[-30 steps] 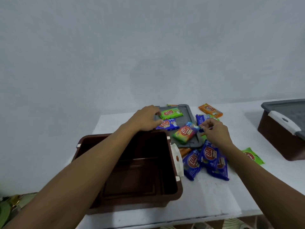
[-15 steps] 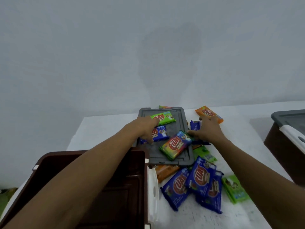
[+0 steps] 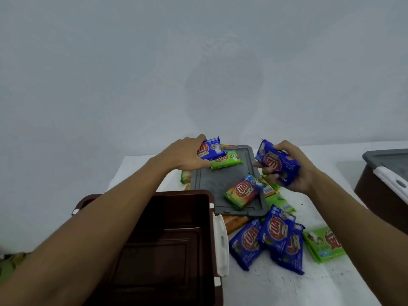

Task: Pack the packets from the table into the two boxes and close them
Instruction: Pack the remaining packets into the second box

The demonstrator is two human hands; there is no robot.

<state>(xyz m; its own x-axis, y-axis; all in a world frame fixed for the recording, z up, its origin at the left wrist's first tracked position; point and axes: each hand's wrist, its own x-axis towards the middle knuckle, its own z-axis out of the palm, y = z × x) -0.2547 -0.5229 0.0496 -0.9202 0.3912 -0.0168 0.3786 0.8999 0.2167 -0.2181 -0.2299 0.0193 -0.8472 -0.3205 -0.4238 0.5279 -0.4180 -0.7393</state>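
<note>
Left hand (image 3: pixel 187 154), right hand (image 3: pixel 295 173) lifted packets (image 3: pixel 277 164) | white table (image 3: pixel 309 283) | grey wall (image 3: pixel 198 62)

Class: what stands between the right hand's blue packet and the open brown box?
Nothing visible blocks the blue packet in the right hand; the grey lid and its rainbow packet lie flat before the brown box.

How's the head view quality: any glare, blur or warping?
Head view: dim, even light, no glare; faint shadow blotch on the wall; wide-angle stretch toward the frame edges; left hand and right hand look slightly soft, but the logo on the right-hand blue packet is legible.
</note>
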